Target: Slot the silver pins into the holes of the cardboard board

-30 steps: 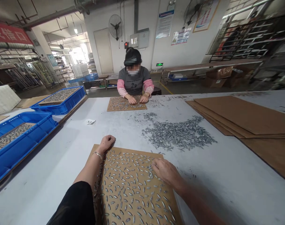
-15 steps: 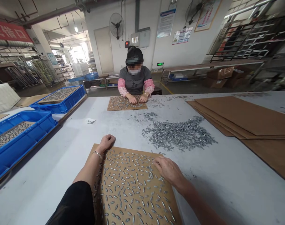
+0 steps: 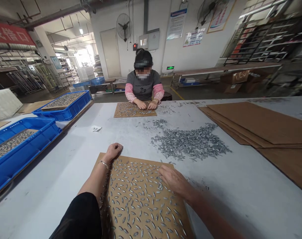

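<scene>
A brown cardboard sheet (image 3: 138, 215) lies in front of me, dotted with small silvery spindle-shaped metal pieces (image 3: 130, 196) set apart from each other. At its far left corner rests my left hand (image 3: 114, 151), fingers curled closed; whatever they hold is hidden. My right hand (image 3: 174, 180) is over the sheet's far right part, its fingertips pinched together low among the pieces. I cannot make out what is between them. Beyond the sheet, to the right, a loose heap of the same metal pieces (image 3: 190, 142) is spread on the white table (image 3: 86, 146).
Across the table a person (image 3: 143, 83) works with both hands on another cardboard sheet (image 3: 121, 113) of pieces. Blue crates (image 3: 29, 123) with filled sheets stand on the left. Stacked bare cardboard (image 3: 260, 122) lies at the right. A scrap of white paper (image 3: 96, 128) sits left of centre.
My right hand has shifted slightly to the left, further over the cardboard sheet. My left hand stays at the far left corner.
</scene>
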Tool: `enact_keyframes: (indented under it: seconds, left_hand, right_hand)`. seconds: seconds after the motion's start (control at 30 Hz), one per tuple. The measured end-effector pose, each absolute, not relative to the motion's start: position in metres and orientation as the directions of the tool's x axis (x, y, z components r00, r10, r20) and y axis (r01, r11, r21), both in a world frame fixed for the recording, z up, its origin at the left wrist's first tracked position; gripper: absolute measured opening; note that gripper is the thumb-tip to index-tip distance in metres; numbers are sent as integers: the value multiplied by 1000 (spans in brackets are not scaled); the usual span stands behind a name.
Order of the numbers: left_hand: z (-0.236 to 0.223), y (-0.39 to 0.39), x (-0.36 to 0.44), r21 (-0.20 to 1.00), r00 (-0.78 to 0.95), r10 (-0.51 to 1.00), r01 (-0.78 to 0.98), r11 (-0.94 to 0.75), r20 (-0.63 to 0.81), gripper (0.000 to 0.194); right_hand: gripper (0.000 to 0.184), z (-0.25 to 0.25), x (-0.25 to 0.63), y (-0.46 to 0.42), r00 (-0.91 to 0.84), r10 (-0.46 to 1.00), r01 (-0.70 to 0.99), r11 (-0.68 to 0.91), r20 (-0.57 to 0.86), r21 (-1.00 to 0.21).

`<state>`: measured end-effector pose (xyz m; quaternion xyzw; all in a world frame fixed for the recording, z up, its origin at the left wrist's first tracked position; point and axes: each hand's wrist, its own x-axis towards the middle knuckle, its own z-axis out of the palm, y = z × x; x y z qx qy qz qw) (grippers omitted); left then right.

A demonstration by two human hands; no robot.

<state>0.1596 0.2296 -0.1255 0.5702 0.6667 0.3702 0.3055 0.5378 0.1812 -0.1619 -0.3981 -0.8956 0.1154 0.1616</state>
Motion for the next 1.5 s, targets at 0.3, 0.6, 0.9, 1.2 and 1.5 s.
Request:
enact_keyframes:
  seconds: [0.3, 0.6, 0.9, 1.2, 1.5]
  left_hand:
    - [-127, 231, 158, 848, -159, 987, 525, 70, 17, 38]
    - [-131, 233, 157, 848, -153, 987, 528, 42, 47, 38]
    - [-131, 232, 156, 846, -142, 989, 532, 37, 47, 38]
    - [-135, 234, 156, 846, -151, 988, 531, 50, 37, 38]
    - [-133, 232, 157, 851, -156, 987, 523, 46, 43, 37]
  right_hand:
    - [22, -138, 570, 197, -489, 842, 685, 532, 228, -498]
    - [20, -161, 568, 203, -493, 842, 728, 537, 219, -426]
    - [22, -164, 563, 198, -428, 889, 761, 451, 163, -467]
    - [26, -159, 564, 191, -438, 871, 711, 488, 224, -507]
    - [30, -175, 548, 175, -528, 776, 733, 622, 346, -275]
